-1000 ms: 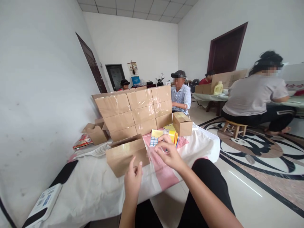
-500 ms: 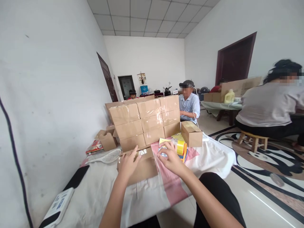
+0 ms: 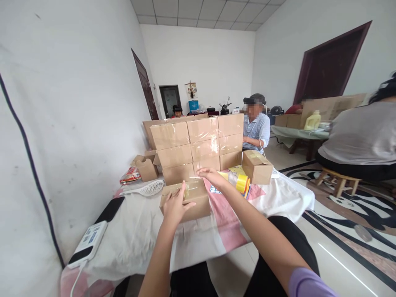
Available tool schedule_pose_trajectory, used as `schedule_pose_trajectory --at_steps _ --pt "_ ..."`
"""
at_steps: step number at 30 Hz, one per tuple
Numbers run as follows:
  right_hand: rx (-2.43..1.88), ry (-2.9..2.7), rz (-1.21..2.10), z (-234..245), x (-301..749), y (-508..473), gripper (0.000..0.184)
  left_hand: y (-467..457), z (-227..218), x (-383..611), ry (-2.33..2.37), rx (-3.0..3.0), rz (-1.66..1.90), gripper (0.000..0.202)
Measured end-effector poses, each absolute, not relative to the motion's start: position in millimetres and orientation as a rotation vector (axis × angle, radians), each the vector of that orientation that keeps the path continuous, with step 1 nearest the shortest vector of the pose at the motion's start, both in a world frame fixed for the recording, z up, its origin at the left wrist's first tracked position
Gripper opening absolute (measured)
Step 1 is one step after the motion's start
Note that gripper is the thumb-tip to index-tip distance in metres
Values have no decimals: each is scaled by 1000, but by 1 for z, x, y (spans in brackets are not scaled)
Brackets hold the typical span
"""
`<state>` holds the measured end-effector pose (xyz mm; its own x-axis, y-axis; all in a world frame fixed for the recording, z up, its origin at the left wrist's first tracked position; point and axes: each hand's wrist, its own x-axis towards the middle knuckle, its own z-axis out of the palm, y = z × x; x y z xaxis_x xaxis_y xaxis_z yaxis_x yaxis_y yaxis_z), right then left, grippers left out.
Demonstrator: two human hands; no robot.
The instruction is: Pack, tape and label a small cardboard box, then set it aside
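A brown cardboard box (image 3: 198, 206) lies on the white-covered table (image 3: 136, 231) in front of me. My left hand (image 3: 175, 205) rests on its near top, fingers spread and thumb out, pressing down on it. My right hand (image 3: 213, 175) reaches over the box's far right corner, fingers stretched out towards the left, on a shiny strip of clear tape (image 3: 191, 184) that runs over the lid. Just right of that hand lies a yellow tape roll (image 3: 243, 184) on a pink cloth (image 3: 225, 214).
A wall of taped cardboard boxes (image 3: 198, 142) stands behind, with a single box (image 3: 257, 167) to the right and an open small one (image 3: 145, 169) to the left. A white swatter (image 3: 147, 189) and a white device (image 3: 88, 243) lie at the left. Other people sit beyond; a stool (image 3: 338, 181) stands at the right.
The view swung left. My left hand came down flat on the box top. My right hand moved from beside the tape roll to the box's far edge.
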<state>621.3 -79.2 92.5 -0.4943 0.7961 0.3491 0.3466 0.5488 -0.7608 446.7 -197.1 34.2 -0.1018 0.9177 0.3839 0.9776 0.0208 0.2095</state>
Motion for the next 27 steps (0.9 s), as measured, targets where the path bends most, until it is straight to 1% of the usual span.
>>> schedule_pose_trajectory --at_steps 2,4,6,8,10,14,15,16,19,20,21,22,23,27 --pt "-948 -2129 846 85 609 -70 29 -198 32 447 -2129 -1999 -661 98" --pt "-1019 -2167 830 76 600 -63 24 -199 30 446 -2097 -1996 -649 96" --pt "-1095 -2193 779 68 594 -60 19 -198 28 444 -2037 -2024 -611 85" --pt "-1160 -2206 717 61 592 -59 14 -198 26 442 -1978 -2066 -563 68" --pt "-1214 -2212 662 56 591 -61 12 -197 24 441 -1951 -2083 -519 57" --pt "-1311 -2218 588 56 589 -70 19 -197 24 441 -1957 -2065 -496 50" --pt "-1334 -2216 567 58 588 -72 25 -197 24 442 -1962 -2062 -497 49" --pt "-1363 -2209 547 62 587 -73 35 -198 25 442 -1967 -2060 -496 47" --pt "-1451 -2105 623 71 587 -75 88 -198 25 442 -1974 -2063 -484 46" --pt "-1465 -2056 683 73 587 -75 101 -198 26 443 -1976 -2064 -481 46" --pt "-1463 -2012 751 73 589 -75 107 -198 26 443 -1977 -2065 -479 47" --pt "-1443 -1976 821 72 590 -75 107 -198 26 443 -1980 -2063 -478 48" --pt "-1413 -1952 886 70 592 -76 103 -198 26 443 -1982 -2059 -477 48" --pt "-1272 -1842 1219 50 599 -83 67 -201 26 445 -1969 -2057 -472 46"
